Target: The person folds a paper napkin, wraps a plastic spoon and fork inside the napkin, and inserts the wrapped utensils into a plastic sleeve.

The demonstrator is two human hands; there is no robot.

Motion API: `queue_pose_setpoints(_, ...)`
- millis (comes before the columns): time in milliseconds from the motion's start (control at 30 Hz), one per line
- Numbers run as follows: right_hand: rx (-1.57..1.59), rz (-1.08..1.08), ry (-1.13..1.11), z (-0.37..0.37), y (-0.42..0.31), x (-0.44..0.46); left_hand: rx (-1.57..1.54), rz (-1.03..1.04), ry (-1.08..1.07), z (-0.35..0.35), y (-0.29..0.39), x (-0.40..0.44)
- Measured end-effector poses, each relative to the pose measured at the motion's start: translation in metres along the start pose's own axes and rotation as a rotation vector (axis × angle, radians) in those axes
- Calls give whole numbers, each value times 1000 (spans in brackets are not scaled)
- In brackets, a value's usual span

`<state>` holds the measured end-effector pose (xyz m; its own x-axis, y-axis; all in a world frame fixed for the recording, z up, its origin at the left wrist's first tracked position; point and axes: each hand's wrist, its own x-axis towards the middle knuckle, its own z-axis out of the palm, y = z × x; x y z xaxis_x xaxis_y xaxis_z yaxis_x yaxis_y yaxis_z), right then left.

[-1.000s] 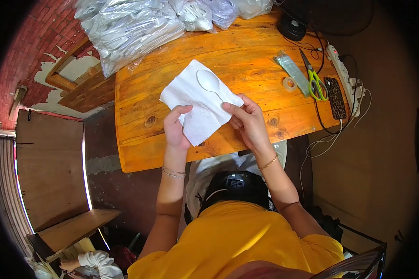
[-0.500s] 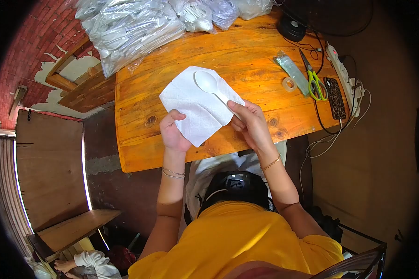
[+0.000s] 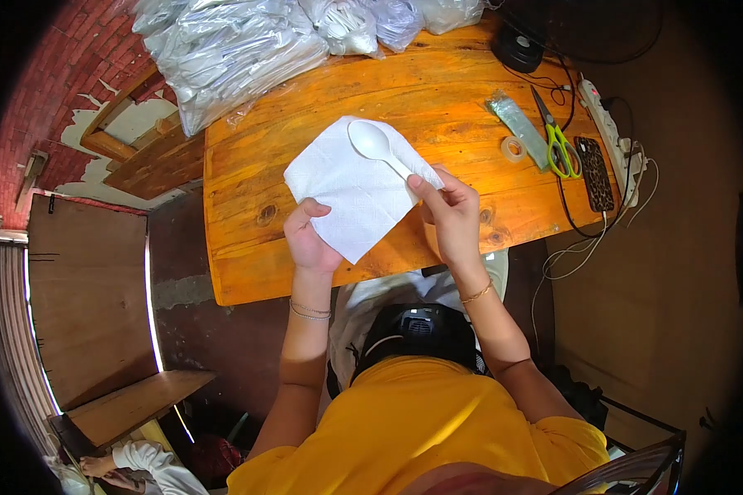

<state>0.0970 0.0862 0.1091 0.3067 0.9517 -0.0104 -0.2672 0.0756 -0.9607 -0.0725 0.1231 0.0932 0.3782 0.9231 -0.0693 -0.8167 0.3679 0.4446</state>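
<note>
A white paper napkin (image 3: 343,194) is spread above the near half of the wooden table. My left hand (image 3: 309,235) grips its lower left edge, thumb on top and the fingers hidden beneath. Across the napkin's upper right lies a white plastic spoon (image 3: 370,140), its bowl pointing up and to the left. My right hand (image 3: 451,212) pinches the spoon's handle together with the napkin's right corner. The handle's end is hidden by those fingers.
Clear plastic bags (image 3: 231,58) of white utensils line the table's (image 3: 264,256) far edge. To the right lie a tape roll (image 3: 513,148), a clear packet (image 3: 518,128), green-handled scissors (image 3: 560,148), a phone (image 3: 594,175) and a power strip (image 3: 607,124). Another person's sleeve (image 3: 153,464) shows at lower left.
The spoon and the napkin's right corner have shifted slightly right with my right hand. The napkin looks flatter. My left hand has barely moved. The other person's arm at lower left has moved left.
</note>
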Motion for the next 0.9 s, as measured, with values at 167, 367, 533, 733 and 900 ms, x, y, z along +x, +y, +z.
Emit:
queue_pose_setpoints(167, -268, -361, 32, 2, 3, 1, 86, 5, 97, 10, 0, 0)
queue_pose_setpoints(367, 159, 122, 26, -1, -2, -2, 43, 43, 98, 5, -3, -1)
queue_pose_setpoints(533, 174, 30, 58, 0, 7, -2, 3, 46, 79, 3, -4, -2)
queue_pose_setpoints(733, 59, 15, 3, 7, 6, -3, -49, 2, -17, -3, -3, -2)
queue_pose_setpoints(900, 98, 105, -36, 0, 8, -2, -22, 44, -111, 12, -2, 2)
